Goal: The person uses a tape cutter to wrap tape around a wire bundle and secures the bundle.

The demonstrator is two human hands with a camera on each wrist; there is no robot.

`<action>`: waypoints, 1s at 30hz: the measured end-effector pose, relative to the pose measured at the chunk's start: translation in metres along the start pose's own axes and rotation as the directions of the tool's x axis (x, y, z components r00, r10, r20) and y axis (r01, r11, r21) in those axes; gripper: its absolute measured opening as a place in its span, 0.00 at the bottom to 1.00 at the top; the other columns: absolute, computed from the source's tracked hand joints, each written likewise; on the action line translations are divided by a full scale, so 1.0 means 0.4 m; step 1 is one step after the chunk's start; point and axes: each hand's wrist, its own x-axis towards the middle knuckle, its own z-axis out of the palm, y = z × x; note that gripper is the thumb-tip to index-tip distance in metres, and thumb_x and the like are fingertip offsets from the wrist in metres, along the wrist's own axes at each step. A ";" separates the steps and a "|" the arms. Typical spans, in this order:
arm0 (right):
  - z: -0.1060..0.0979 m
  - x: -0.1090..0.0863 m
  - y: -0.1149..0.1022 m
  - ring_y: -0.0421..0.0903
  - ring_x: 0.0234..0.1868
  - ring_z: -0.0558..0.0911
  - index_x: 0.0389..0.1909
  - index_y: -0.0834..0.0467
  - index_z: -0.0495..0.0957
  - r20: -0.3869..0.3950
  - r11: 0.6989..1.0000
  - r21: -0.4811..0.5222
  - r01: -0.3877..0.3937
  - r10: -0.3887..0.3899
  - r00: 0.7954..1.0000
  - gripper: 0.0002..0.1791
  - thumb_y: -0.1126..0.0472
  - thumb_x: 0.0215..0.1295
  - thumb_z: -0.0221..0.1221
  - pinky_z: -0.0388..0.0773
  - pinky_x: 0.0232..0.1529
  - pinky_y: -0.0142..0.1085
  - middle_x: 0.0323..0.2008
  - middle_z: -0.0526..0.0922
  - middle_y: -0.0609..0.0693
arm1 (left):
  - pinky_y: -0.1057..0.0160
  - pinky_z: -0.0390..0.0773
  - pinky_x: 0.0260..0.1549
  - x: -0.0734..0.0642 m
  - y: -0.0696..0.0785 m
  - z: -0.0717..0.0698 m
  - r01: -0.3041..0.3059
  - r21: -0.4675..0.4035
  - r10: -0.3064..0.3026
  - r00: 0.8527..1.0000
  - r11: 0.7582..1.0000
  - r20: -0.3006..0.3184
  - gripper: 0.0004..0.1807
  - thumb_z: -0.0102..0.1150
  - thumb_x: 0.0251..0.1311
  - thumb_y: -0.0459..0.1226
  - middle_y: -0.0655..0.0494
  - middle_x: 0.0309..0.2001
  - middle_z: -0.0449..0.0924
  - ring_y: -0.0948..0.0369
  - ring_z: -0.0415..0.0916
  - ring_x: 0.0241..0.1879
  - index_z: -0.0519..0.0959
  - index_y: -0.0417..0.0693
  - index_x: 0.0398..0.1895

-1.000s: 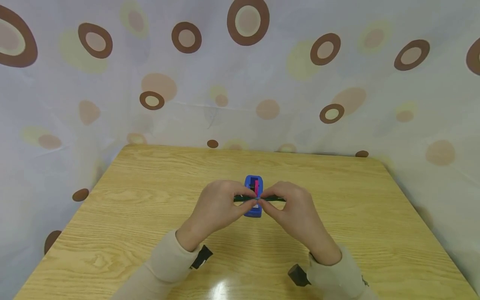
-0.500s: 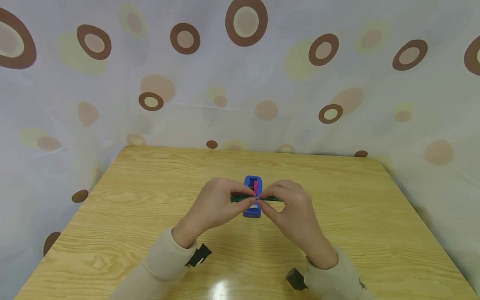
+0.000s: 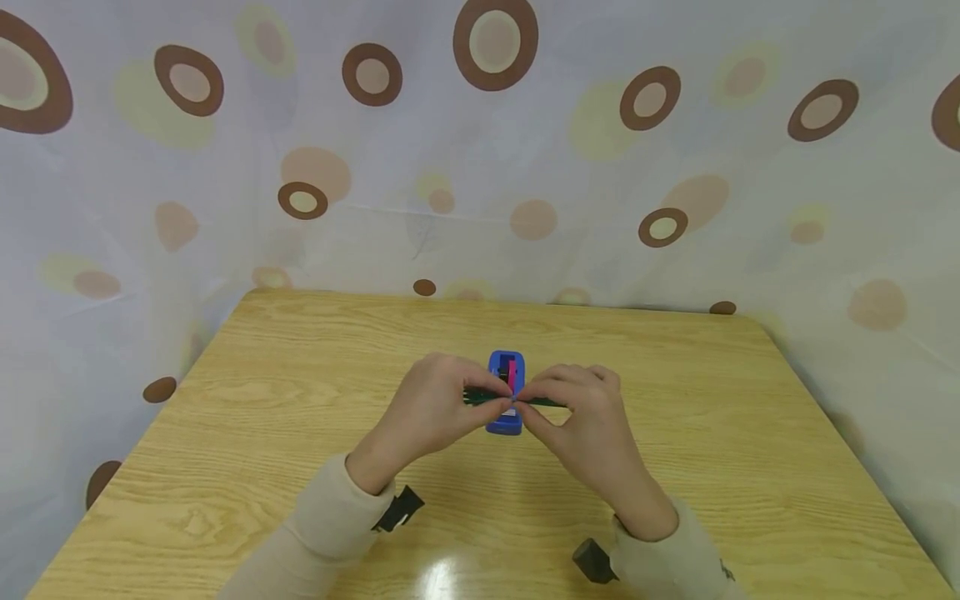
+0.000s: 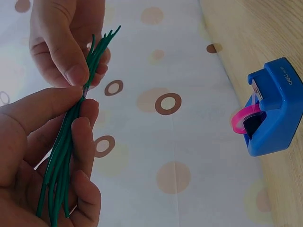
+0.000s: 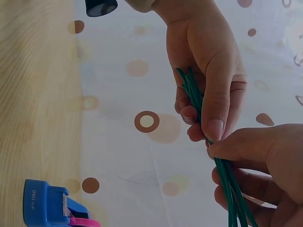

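Observation:
A bundle of thin green wires (image 4: 59, 161) is held between my two hands, above the table. My left hand (image 3: 438, 412) pinches it near the middle between thumb and forefinger, the longer ends lying over its fingers in the left wrist view. Close against it, my right hand (image 3: 596, 425) pinches the same spot from the other side, and the fingertips almost meet. A small purplish patch (image 4: 85, 90) shows on the bundle between the fingertips; whether it is tape I cannot tell. Just beneath the hands in the head view stands a blue tape dispenser (image 3: 506, 423) with a pink roll core (image 4: 240, 119).
The dispenser stands on a wood-grain table (image 3: 315, 350). A white cloth with brown and beige circles (image 3: 480, 150) hangs behind the table and at both sides. Black wrist-camera mounts (image 3: 594, 560) stick out by the sleeves.
Both hands have shifted slightly left in the head view and still pinch the wire bundle. The right hand's outer fingers have spread a little. The tape dispenser has stayed in place.

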 end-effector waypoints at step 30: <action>-0.024 0.002 0.002 0.39 0.38 0.81 0.35 0.53 0.88 0.162 0.983 0.125 -0.136 0.115 0.980 0.07 0.67 0.57 0.70 0.79 0.38 0.44 0.34 0.85 0.39 | 0.70 0.75 0.29 -0.009 0.006 0.010 -0.064 0.038 0.066 0.996 0.997 -0.064 0.06 0.77 0.49 0.38 0.66 0.31 0.86 0.70 0.79 0.30 0.90 0.55 0.31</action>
